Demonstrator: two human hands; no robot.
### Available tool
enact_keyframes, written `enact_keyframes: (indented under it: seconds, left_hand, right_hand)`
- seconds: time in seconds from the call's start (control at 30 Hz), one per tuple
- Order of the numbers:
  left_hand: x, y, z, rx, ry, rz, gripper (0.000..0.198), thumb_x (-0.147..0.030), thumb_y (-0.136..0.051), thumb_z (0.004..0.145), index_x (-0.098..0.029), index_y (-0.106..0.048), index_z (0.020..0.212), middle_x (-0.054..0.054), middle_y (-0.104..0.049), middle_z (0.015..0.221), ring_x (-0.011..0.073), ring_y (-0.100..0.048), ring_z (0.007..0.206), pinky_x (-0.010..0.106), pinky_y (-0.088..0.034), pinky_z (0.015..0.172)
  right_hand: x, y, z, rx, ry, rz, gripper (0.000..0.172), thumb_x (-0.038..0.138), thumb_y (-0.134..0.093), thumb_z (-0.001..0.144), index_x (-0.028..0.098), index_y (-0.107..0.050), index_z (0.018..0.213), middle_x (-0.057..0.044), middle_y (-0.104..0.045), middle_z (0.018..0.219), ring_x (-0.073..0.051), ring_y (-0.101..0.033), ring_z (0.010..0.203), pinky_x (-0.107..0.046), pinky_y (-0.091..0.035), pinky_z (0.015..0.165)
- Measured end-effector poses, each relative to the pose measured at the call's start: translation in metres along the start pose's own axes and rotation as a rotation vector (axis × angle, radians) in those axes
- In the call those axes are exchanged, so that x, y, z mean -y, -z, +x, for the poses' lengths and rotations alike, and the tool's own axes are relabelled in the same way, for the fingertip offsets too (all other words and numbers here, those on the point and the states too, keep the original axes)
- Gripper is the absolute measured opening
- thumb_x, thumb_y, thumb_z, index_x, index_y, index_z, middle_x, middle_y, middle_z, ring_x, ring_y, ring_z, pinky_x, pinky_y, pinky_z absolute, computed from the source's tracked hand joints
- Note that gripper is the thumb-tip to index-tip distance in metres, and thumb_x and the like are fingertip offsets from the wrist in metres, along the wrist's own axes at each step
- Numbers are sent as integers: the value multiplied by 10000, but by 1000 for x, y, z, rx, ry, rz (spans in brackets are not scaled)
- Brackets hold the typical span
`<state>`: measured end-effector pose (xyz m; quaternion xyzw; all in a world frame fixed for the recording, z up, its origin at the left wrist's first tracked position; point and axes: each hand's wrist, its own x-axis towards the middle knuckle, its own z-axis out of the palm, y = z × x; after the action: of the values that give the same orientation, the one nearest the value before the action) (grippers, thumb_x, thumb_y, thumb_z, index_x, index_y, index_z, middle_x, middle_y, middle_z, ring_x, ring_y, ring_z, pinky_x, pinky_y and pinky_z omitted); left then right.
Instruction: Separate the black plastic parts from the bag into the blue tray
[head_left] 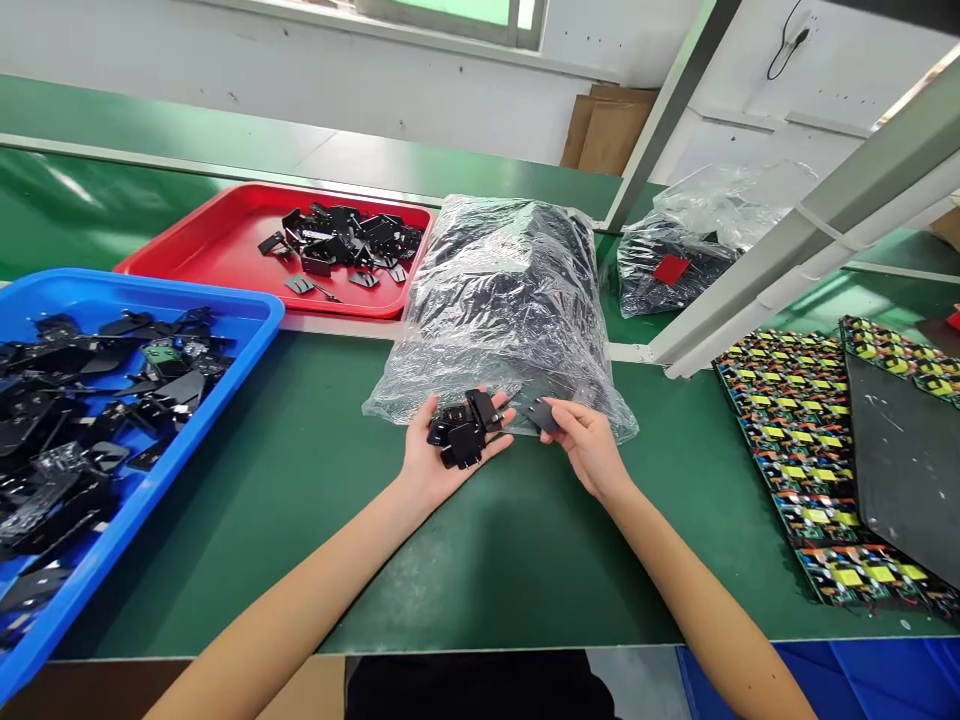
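Bare forearms (322, 585) enter from the bottom edge, over the green workbench (420, 590). Far left: blue tray (225, 302), black plastic housings and offcuts (45, 430) jumbled inside, some with clear wrap. Behind it, red tray (202, 250), black plastic parts (345, 240) heaped toward its right side.

Left hand (427, 468), palm up, fingers spread under a loose pile of black plug-like pieces (461, 435), a few showing metal pins; pile rests on palm and fingers, not clamped. Big clear plastic bag (510, 285) full of dark parts lies just beyond. Right hand (589, 440) pinches one flat dark pinned piece (541, 414) between thumb and fingers, just right of the pile, not touching it. Both hands sit by the bag's near edge; can't tell if they touch it.

Farther right: metal post (697, 280), smaller bag (637, 270) with red tag (670, 269) behind it, then circuit board panels (787, 430) partly under a black sheet (907, 460).

Risks, my judgement: left palm tilts, stacked pieces slide off; too many stacked, top one drops; loose pinch, flat piece slips; pins could snag the bag film.
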<state>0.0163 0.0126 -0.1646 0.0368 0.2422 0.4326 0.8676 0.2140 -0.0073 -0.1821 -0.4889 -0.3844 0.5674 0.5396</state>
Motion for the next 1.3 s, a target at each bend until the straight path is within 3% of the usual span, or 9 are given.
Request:
enact_keyframes:
  seconds: [0.13, 0.27, 0.8, 0.97, 1.1, 1.3]
  left_hand:
    - [5, -1, -2, 8, 67, 38, 573, -449, -381, 870, -128, -413, 1343, 163, -531, 1300, 335, -558, 1105, 502, -477, 865]
    - [8, 0, -3, 23, 93, 71, 569, -445, -396, 869, -119, -431, 1334, 170, -525, 1304, 338, -568, 1089, 515, -471, 873]
    - [8, 0, -3, 19, 90, 63, 560, -449, -386, 878, -121, -437, 1330, 156, -543, 1289, 335, -551, 1115, 515, -478, 871]
    - [9, 1, -3, 19, 88, 62, 554, -444, -405, 870, -122, -455, 1318, 165, -577, 1243, 351, -545, 1121, 525, -470, 876]
    - [10, 1, -3, -32, 75, 78, 562, -449, -415, 866, -102, -469, 1304, 191, -612, 1176, 358, -562, 1097, 545, -454, 887]
    - [11, 1, -2, 22, 72, 53, 531, -445, -402, 869, -104, -495, 1266, 189, -572, 1235, 349, -543, 1119, 581, -391, 941]
  right_hand:
    - [5, -2, -3, 94, -115, 152, 279, 392, -662, 735, 172, -722, 897, -42, -665, 810, -115, -532, 601, -282, -467, 621]
    - [6, -2, -5, 140, -131, 169, 280, 409, -617, 773, 175, -723, 884, -52, -676, 811, -135, -557, 641, -301, -476, 656]
    - [15, 1, -9, 155, -103, 193, 264, 385, -622, 779, 173, -723, 899, -57, -689, 865, -162, -610, 737, -351, -489, 769]
    - [13, 0, -8, 80, -92, 176, 271, 391, -649, 750, 171, -723, 890, -66, -694, 878, -187, -615, 781, -365, -488, 781]
    - [5, -5, -10, 61, 41, 36, 213, 347, -630, 778, 234, -712, 939, -47, -677, 999, -203, -603, 920, -380, -460, 862]
    - [7, -13, -18, 117, 468, -573, 218, 270, -531, 849, 255, -685, 1003, -49, -666, 1009, -205, -550, 987, -420, -417, 917]
